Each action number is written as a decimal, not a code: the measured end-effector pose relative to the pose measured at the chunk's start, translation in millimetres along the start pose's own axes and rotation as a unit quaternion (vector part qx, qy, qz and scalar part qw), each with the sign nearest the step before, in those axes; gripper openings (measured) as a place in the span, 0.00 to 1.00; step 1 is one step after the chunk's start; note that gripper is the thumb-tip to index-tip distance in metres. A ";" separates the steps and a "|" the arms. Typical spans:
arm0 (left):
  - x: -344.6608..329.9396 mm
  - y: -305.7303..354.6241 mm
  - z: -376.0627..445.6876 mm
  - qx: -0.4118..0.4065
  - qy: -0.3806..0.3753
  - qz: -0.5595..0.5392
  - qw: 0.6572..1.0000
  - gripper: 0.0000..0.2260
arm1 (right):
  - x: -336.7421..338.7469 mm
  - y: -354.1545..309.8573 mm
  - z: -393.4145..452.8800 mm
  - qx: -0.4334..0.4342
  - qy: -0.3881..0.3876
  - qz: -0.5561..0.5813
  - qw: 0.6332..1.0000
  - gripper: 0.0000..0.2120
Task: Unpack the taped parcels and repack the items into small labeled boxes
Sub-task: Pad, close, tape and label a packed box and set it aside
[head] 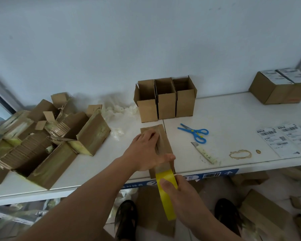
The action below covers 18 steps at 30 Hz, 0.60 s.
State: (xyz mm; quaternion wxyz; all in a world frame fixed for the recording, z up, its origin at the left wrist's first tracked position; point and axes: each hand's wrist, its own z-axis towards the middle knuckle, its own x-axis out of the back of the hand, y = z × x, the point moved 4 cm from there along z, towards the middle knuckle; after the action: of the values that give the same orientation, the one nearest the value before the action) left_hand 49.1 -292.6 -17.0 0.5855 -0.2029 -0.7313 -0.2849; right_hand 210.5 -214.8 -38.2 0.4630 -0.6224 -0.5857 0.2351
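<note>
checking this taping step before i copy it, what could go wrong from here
The small box sits at the table edge; the right hand pulling the yellow tape roll downward could drag it off. The left hand holds the flaps; the seam may gape if it slips. The utility knife lies nearby.

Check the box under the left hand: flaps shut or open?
Shut. The box has its flaps folded flat, the left hand pressing them.

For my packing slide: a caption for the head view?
Left hand presses a small box shut while right hand pulls yellow tape over it.
</note>
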 end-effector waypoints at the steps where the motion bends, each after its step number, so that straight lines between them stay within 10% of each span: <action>1: 2.0 1.3 0.6 -0.005 0.021 0.000 1.000 0.47 | 1.1 1.3 1.4 0.000 0.000 0.004 1.000 0.15; 18: -21.3 -3.9 -0.2 -0.033 0.094 0.059 0.993 0.42 | 0.5 8.4 23.3 -0.008 -0.027 -0.017 0.999 0.17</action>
State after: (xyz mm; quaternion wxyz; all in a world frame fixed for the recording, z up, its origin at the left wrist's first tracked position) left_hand 51.7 -294.9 -38.4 0.6605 -0.2374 -0.6501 -0.2910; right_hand 195.5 -206.4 -56.0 0.4460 -0.6094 -0.6101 0.2399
